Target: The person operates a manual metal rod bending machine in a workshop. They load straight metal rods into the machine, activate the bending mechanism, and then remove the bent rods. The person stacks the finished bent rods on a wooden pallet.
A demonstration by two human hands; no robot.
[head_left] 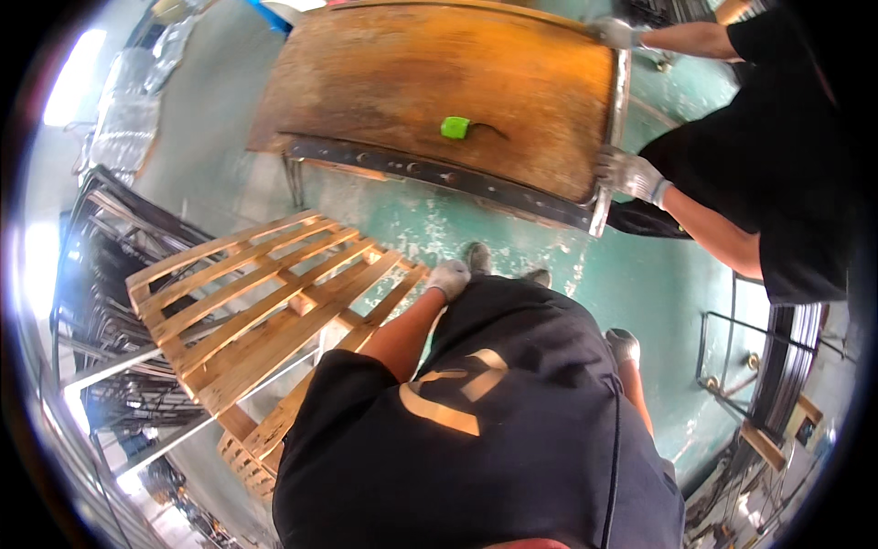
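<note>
My left hand (448,279), in a pale work glove, hangs beside my thigh close to the end of a wooden pallet (274,302). Its fingers look loosely curled, and nothing shows in them. On my other side, my right hand (624,346), also gloved, hangs low next to my dark clothing; its fingers are too small and partly turned away to read. Ahead of me stands a worn brown wooden-topped table (366,78) with a dark metal front edge. A lime-green tape measure (455,127) with a dark strap lies on it.
At the right, another person (768,156) in black grips the table's right end with gloved hands. Stacked metal frames (119,274) crowd the left behind the pallet. A metal frame on casters (727,366) stands at the right. The green floor (631,284) is scuffed.
</note>
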